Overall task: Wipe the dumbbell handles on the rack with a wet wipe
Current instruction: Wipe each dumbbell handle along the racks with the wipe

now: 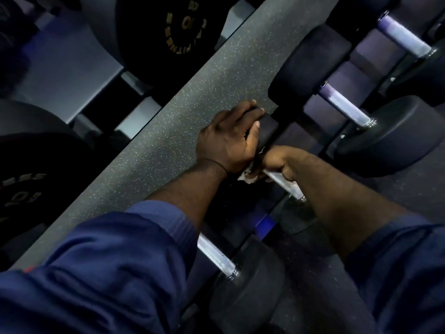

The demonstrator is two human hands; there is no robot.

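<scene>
A black dumbbell with a knurled silver handle (pixel 285 185) lies on the rack in the middle of the view. My left hand (pixel 228 138) grips that dumbbell's far black head (pixel 268 130). Closed around the upper part of the handle is my right hand (pixel 280 162). A crumpled white wet wipe (pixel 248 176) sticks out under its fingers, between the two hands. Part of the handle and the near head are hidden by my right forearm.
More dumbbells lie alongside, with bare handles: one nearer (pixel 216 254), two farther (pixel 344 104) (pixel 404 37). A speckled grey rack shelf (pixel 168 131) runs diagonally on the left. Beyond it stand large black weights with gold lettering (pixel 183 27). Dark floor lies to the right.
</scene>
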